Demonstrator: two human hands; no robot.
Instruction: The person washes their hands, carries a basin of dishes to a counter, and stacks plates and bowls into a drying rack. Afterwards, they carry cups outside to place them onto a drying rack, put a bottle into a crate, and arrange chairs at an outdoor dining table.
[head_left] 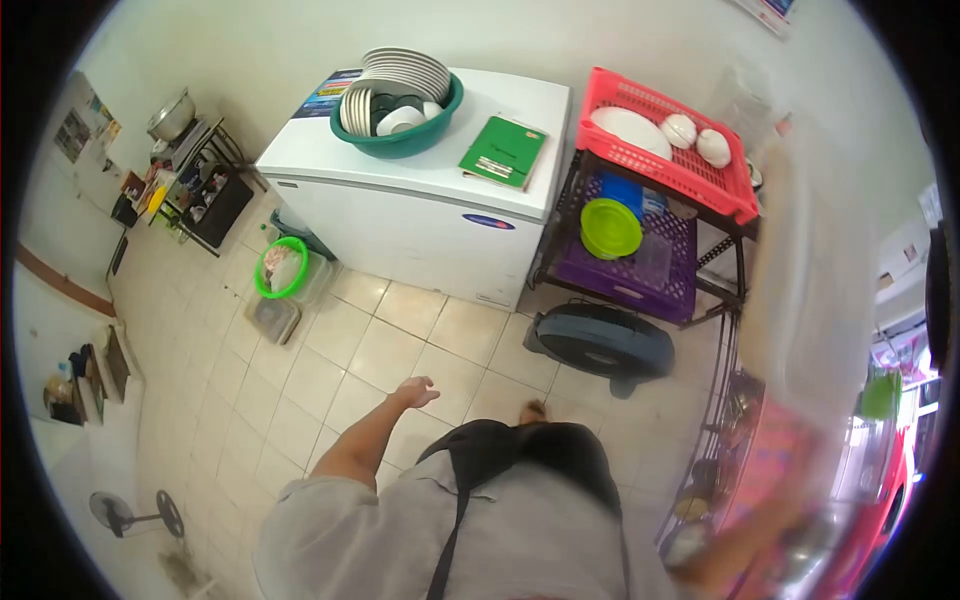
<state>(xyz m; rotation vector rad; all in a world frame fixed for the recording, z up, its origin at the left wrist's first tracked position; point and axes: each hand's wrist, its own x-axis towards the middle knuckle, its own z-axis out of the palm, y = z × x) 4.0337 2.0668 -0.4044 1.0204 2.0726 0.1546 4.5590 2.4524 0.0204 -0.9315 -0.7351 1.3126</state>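
My left hand point(416, 392) hangs over the tiled floor in front of my body, its fingers loosely bent and apart, with nothing in it. On the right, my right hand point(795, 492) is smeared by motion. It appears to grip the lower end of a large, translucent whitish plastic container point(815, 290), which is upright and also blurred. That container stands out beside the rack with the red basket point(740, 200). The exact placing of my right fingers cannot be made out.
A white chest freezer point(390, 220) carries a green basin point(400, 146) of plates and bowls and a green book point(504, 152). A black fan point(600, 345) sits on the floor by a purple crate point(620, 280). A green-rimmed bin point(282, 267) stands left.
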